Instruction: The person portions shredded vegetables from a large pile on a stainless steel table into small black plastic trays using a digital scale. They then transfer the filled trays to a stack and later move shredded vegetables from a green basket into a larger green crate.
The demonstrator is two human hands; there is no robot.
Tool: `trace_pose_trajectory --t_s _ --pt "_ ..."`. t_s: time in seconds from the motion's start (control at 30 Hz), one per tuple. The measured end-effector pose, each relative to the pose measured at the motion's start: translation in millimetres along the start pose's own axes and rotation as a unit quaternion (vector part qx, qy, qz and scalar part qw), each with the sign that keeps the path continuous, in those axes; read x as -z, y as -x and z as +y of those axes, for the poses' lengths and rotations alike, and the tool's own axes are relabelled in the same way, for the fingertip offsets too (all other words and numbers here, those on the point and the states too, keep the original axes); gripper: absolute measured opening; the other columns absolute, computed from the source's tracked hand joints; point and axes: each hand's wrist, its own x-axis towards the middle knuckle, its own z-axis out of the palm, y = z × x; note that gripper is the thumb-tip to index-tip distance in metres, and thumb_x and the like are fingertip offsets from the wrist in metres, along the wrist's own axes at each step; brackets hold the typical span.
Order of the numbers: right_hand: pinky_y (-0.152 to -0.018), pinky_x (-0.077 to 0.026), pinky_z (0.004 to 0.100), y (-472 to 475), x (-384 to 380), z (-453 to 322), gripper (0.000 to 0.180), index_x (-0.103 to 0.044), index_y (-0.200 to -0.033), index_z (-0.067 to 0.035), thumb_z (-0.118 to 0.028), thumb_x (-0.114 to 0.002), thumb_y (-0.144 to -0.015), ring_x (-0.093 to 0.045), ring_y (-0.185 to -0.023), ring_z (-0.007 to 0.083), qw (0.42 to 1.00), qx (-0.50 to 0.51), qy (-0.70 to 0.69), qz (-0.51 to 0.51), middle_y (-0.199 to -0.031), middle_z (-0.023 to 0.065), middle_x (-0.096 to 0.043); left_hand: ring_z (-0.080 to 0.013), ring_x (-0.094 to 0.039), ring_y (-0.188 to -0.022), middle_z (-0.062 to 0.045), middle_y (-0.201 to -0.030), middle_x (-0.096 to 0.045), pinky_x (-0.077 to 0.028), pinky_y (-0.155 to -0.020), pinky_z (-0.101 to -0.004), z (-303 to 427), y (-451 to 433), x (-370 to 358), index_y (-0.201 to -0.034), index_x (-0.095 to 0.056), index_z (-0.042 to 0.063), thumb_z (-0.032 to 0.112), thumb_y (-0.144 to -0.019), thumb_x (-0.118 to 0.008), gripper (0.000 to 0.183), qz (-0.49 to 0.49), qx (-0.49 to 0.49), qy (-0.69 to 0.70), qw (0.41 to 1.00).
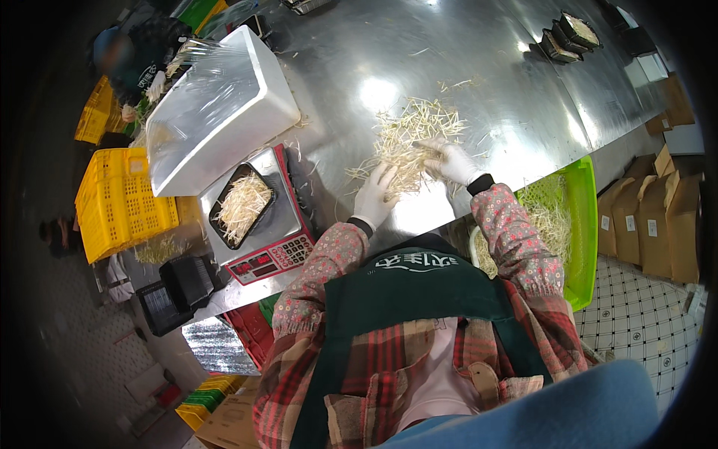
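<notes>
A loose pile of bean sprouts (418, 126) lies on the stainless steel table (336, 84). My left hand (374, 196), in a white glove, rests at the pile's near left edge, fingers spread against the sprouts. My right hand (451, 161), gloved too, reaches into the pile from the right with its fingers bent; whether it grips any sprouts I cannot tell. To the left, a black plastic tray (228, 193) filled with sprouts (245, 207) sits on a red digital scale (275, 259) with a steel platform.
A white foam box (275, 106) lined with clear film stands behind the scale. Black empty trays (185, 283) and a yellow crate (126, 199) are at left. Filled trays (578, 33) sit far right. A green crate (586, 224) of sprouts stands by my right arm. A co-worker (134, 67) is at upper left.
</notes>
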Motion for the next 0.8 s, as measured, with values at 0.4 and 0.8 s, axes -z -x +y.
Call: trace_pose_trajectory --t_s 0.4,0.8 --pt "-0.093 -0.045 0.0404 11.9 -44.2 0.1 0.091 -0.032 -0.141 -0.013 -0.027 -0.078 -0.064 -0.046 -0.119 0.0348 0.971 0.039 0.23 0.048 -0.14 0.0176 -0.037 -0.0321 -0.048 -0.115 -0.014 -0.136 -0.04 -0.046 -0.09 -0.0381 -12.4 -42.2 -6.5 -0.137 -0.038 0.014 0.03 -0.063 -0.079 0.086 -0.069 0.02 -0.158 0.985" --pt "-0.065 -0.051 0.0315 0.3 8.5 12.5 0.037 -0.066 -0.101 0.002 -0.025 -0.073 -0.078 -0.065 -0.068 0.023 0.991 -0.075 -0.097 0.05 -0.077 0.0169 -0.067 -0.025 -0.06 -0.091 -0.004 -0.097 -0.064 -0.049 -0.081 -0.0322 -49.0 -7.5 8.1 -0.093 -0.066 0.01 0.004 -0.07 -0.068 0.024 0.07 -0.083 0.019 0.994"
